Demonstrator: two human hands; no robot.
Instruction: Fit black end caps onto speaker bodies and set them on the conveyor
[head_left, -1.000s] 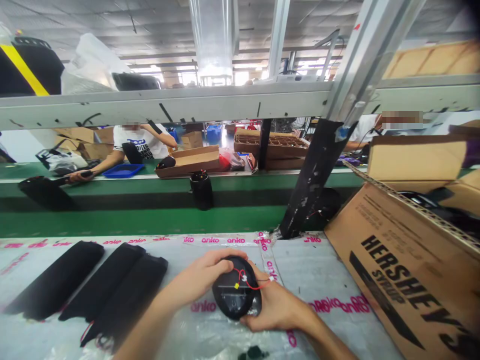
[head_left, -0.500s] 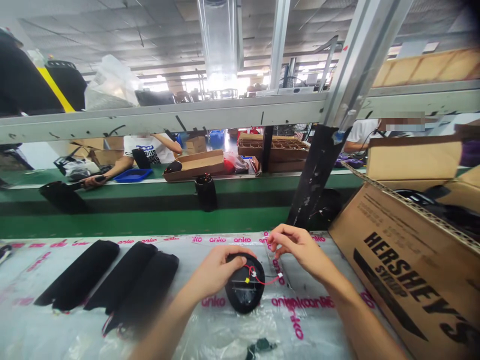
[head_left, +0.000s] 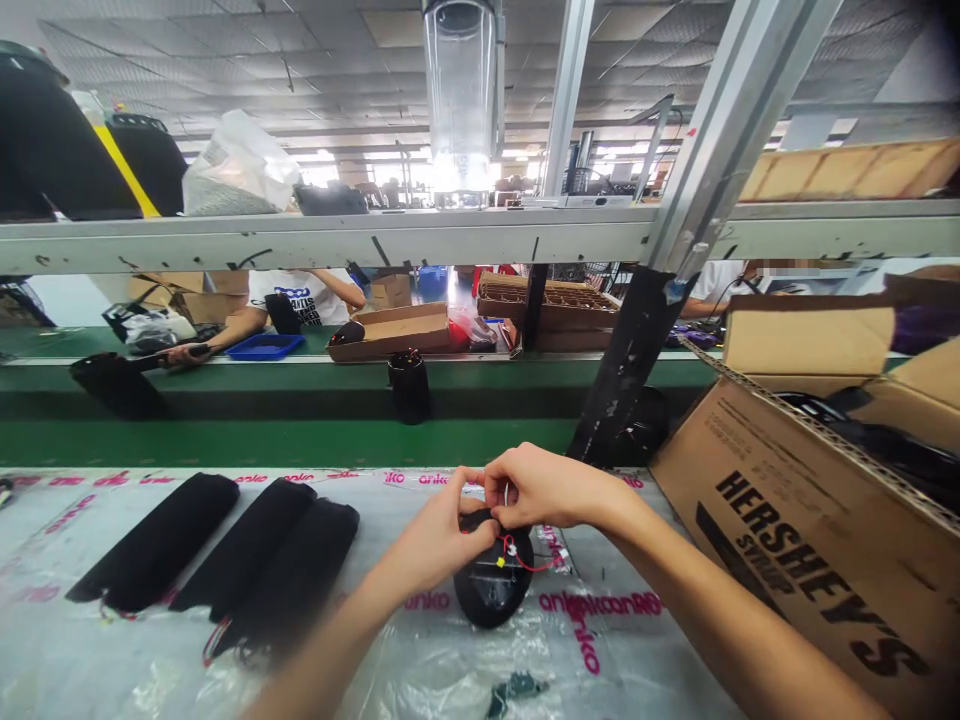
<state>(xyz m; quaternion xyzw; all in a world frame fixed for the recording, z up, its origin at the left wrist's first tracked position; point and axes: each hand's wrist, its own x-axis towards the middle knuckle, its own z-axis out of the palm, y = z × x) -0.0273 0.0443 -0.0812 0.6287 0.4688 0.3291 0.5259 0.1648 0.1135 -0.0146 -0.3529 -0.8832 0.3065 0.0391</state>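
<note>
A black oval plastic housing [head_left: 491,590] lies on the plastic-covered bench, with a red wire, a white connector and a small yellow piece on its inner face. My left hand [head_left: 439,535] grips its upper left edge between thumb and fingers. Over the top edge of the housing, my right hand [head_left: 525,485] is closed in a pinch; what its fingertips hold is hidden. Both hands' fingertips almost meet there. To the left lie several black fabric-covered cylinders [head_left: 161,540] with thin wires at their near ends.
On the right stands an open Hershey's carton [head_left: 795,540] with black parts inside. A slanted black post [head_left: 622,370] rises behind my hands. Beyond it, a green conveyor [head_left: 315,435] carries a black cylinder [head_left: 409,385]. Across it, a co-worker's hand [head_left: 187,353] holds a black part.
My right hand has moved left and down from beside the housing to its top edge, and its fingers have closed in a pinch. The left hand stays on the housing.
</note>
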